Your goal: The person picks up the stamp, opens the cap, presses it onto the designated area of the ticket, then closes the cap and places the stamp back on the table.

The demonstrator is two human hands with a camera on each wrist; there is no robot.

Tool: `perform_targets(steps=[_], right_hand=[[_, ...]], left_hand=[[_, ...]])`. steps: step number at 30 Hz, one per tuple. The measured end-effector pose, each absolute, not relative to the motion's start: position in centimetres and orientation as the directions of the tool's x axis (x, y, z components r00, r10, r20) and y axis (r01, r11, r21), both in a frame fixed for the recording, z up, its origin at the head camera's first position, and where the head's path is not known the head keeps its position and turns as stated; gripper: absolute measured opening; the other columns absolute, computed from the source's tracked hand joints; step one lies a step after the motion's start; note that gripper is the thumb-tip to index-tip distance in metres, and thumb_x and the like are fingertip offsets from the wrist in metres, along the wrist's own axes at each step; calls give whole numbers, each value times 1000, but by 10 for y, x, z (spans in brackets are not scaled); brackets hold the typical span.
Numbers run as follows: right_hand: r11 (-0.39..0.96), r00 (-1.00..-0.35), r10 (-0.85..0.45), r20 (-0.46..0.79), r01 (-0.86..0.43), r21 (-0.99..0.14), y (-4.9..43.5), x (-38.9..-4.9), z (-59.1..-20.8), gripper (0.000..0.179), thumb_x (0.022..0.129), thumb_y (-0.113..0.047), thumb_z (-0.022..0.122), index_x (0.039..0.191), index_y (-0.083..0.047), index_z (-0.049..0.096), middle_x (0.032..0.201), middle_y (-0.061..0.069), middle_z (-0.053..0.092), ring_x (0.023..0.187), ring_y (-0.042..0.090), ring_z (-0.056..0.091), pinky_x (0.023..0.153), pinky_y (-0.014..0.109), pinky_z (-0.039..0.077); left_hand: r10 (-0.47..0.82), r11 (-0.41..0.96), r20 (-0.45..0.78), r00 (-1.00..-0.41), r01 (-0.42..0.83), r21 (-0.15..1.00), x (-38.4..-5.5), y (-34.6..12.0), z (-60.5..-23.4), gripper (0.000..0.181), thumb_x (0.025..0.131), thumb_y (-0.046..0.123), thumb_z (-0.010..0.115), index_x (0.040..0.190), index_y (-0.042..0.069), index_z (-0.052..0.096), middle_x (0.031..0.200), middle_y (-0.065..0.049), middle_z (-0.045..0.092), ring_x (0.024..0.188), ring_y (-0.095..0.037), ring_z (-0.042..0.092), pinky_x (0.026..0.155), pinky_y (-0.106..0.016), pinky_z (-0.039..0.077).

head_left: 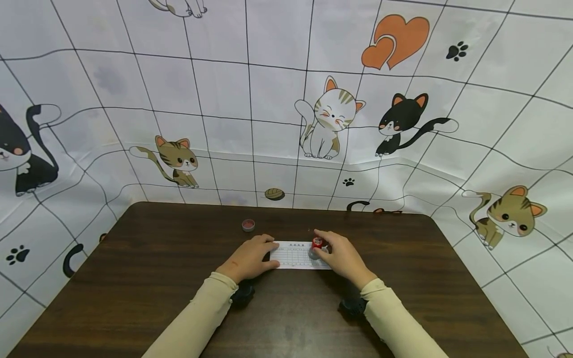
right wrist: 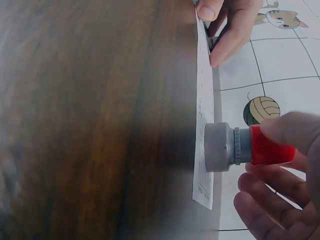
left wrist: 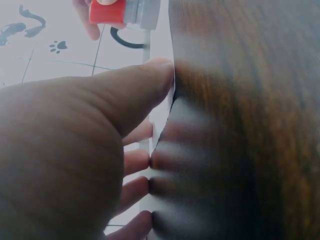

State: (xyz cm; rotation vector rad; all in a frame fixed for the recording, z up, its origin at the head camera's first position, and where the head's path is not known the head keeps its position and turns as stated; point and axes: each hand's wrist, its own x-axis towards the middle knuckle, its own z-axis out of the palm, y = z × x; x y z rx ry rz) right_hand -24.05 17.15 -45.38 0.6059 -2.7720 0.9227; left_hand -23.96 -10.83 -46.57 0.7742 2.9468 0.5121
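Observation:
A white paper form (head_left: 291, 256) printed with a table grid lies flat on the brown table. On its right part stands a stamp (right wrist: 217, 147) with a grey round base and a red handle, base down against the paper. My right hand (head_left: 342, 256) pinches the red handle between thumb and fingers; the lower fingers curve beside it in the right wrist view. At the paper's left end is my left hand (head_left: 250, 258), its thumb (left wrist: 145, 85) pressing the near edge and its other fingers spread, fingertips down along the left side.
Behind my left hand sits a small round cap-like thing (head_left: 248, 225) with a reddish inside. The dark wooden table (head_left: 179, 233) ends at a white curtain (head_left: 224, 124) printed with cats and grid lines. Black devices are strapped at both wrists.

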Motion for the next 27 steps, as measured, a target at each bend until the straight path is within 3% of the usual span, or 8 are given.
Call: perform_targets(steps=[7, 15, 22, 27], right_hand=[[724, -895, -320, 311, -443, -529, 173, -242, -454, 45, 93, -21, 79, 133, -4, 68, 106, 3, 71, 86, 22, 62, 75, 35, 51], [737, -895, -299, 332, -438, -516, 170, -240, -455, 32, 91, -19, 82, 119, -7, 76, 101, 1, 72, 82, 15, 58, 76, 35, 53], [730, -897, -285, 336, -431, -531, 169, -239, -454, 41, 90, -16, 82, 127, -4, 72, 105, 3, 75, 86, 15, 66, 81, 40, 59], [733, -895, -289, 340, -435, -523, 169, -238, -453, 31, 90, -16, 82, 118, -7, 74, 100, 0, 73, 83, 13, 62, 78, 37, 57]], left_hand=[[484, 822, 47, -874, 472, 319, -239, -109, -466, 60, 97, 44, 71, 146, 12, 60, 151, -13, 52, 138, -33, 51, 113, -53, 42], [464, 824, 55, -884, 454, 340, -238, -109, -465, 59, 97, 42, 72, 146, 12, 60, 158, -18, 45, 149, -39, 37, 122, -55, 29], [433, 842, 41, -901, 420, 340, -239, -108, -467, 62, 96, 49, 71, 148, 18, 59, 158, -15, 46, 148, -37, 41, 119, -55, 35], [430, 839, 39, -902, 415, 350, -240, -107, -468, 61, 94, 49, 74, 146, 18, 62, 158, -16, 46, 148, -37, 40, 119, -55, 35]])
